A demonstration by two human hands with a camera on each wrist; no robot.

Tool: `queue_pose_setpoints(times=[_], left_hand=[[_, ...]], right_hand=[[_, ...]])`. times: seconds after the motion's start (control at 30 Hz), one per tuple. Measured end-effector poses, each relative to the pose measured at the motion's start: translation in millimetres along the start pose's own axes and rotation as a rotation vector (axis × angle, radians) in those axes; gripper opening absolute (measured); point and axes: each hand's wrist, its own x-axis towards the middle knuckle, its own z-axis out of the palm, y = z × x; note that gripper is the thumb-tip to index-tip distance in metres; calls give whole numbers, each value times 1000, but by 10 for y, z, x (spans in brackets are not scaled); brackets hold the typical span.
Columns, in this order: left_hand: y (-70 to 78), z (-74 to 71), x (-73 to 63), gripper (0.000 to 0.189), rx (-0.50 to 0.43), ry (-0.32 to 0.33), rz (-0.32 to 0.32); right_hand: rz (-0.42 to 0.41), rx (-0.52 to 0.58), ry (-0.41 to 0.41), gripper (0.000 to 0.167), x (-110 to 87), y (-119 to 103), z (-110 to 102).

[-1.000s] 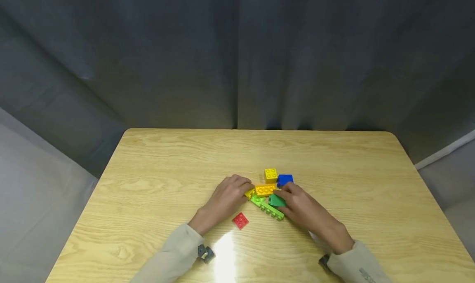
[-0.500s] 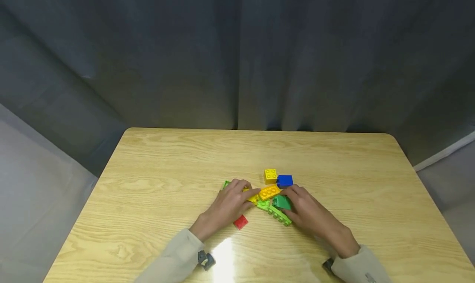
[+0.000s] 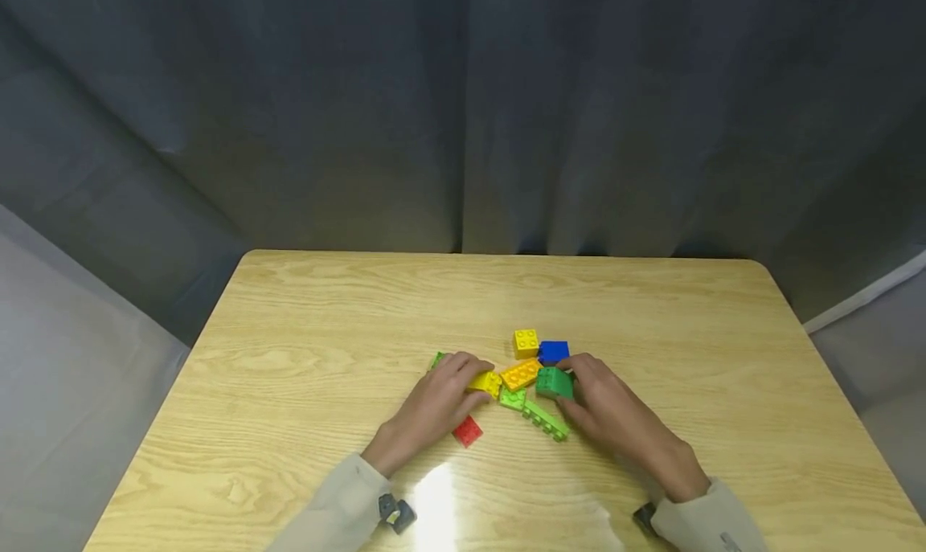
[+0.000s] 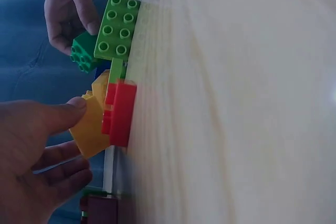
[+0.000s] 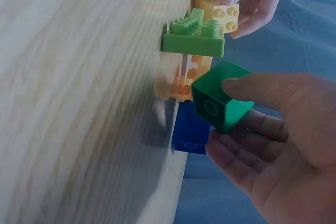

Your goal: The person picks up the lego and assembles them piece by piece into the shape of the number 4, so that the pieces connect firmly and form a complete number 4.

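My left hand [image 3: 437,395] pinches a yellow toy brick [image 3: 486,383] between thumb and fingers. In the left wrist view that brick [image 4: 92,127] stands behind a red brick [image 4: 123,114]. Over on the right, my right hand [image 3: 608,403] grips a dark green brick [image 3: 554,382], its hollow underside turned to the right wrist camera [image 5: 220,95]. An orange-yellow brick [image 3: 521,374] lies between the two held bricks. Just in front of it are a small light green brick [image 3: 513,398] and a longer light green brick [image 3: 545,421].
Behind the hands a square yellow brick [image 3: 526,343] stands beside a blue brick [image 3: 553,351]. A green piece [image 3: 437,361] is mostly hidden by the left hand. The wooden table [image 3: 325,311] ends at a dark curtain [image 3: 362,134].
The dark green brick has tilted and shifted right in the right hand. More of the left hand's yellow brick shows now. The light green bricks have slid right and nearer the front.
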Motion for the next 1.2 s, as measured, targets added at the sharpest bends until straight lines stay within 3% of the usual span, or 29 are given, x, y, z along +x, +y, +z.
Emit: queue_pose_setpoints(times=[0.2,0.53,0.9,1.1,1.2], left_hand=[[-1,9,-23,42,-46,17,-31],[-53,29,-16,48,-165,-1,-96],[-94,62,-9,45,-171,-32,-75],[-89,59,15,47,-176,-42,-110],[-91,56,18,51,-197,-42,-128]], right_hand=[[18,47,-4,39,18,-21,21],[-103,63,95,59,71,2,95],[-93,212,121,48,197,-144,201],[-103,330,86,48,290,-234,228],[-113,336,87,49,329,-282,248]])
